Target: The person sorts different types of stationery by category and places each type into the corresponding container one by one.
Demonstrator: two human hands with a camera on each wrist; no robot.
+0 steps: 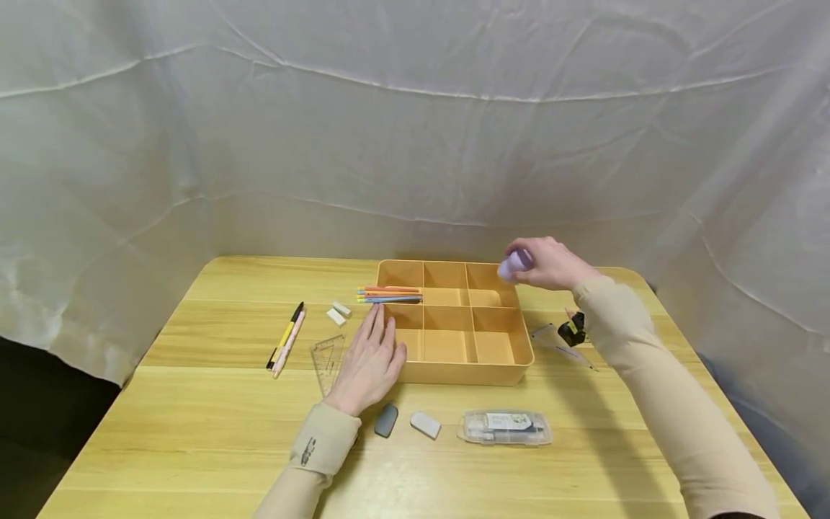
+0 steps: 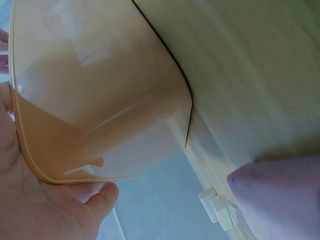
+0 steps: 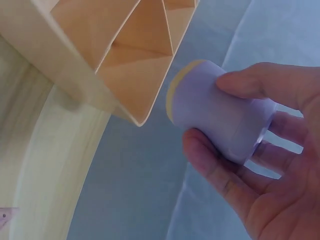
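Observation:
My right hand grips a small lavender cylinder with a yellowish end, thumb and fingers on opposite sides. It hangs over the back right of the orange compartment box, in the air and apart from the rim. My left hand rests on the box's front left corner, its fingers fairly straight along the rim. In the left wrist view this hand touches the rim from both sides. Several colored pencils lie across the back left compartment and stick out over the left wall.
Left of the box lie two pens, small white blocks and a clear set square. In front are a dark grey rounded piece, a white one and a clear case. A black-and-yellow object sits right.

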